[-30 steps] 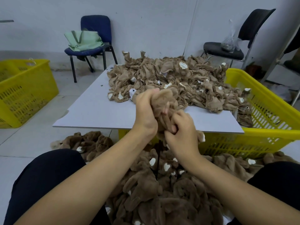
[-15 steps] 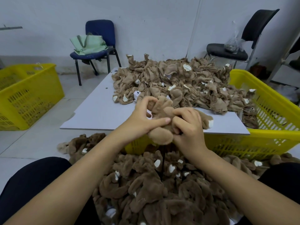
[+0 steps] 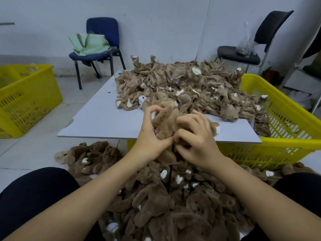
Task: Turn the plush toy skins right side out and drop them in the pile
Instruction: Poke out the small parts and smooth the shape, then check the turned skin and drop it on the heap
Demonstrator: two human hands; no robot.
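left hand [image 3: 149, 136] curls round the plush skin [image 3: 166, 122], thumb meeting the right hand [image 3: 196, 141], which pinches its lower edge above the finished pile [image 3: 156, 197]. step judged: mid-inversion, fuzzy side mostly out. next: pull remaining limbs through, then drop. green bag [image 3: 88, 43] print unreadable.

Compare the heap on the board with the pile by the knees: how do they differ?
The heap is paler tan, with thin, crumpled fabric and raw seams showing; the pile is darker brown and furry. The heap lies on the white board beyond the hands; the pile lies lower down, between the person's knees. The heap's skins look inside out; the pile's look turned. Both are made of the same small skins with white patches.
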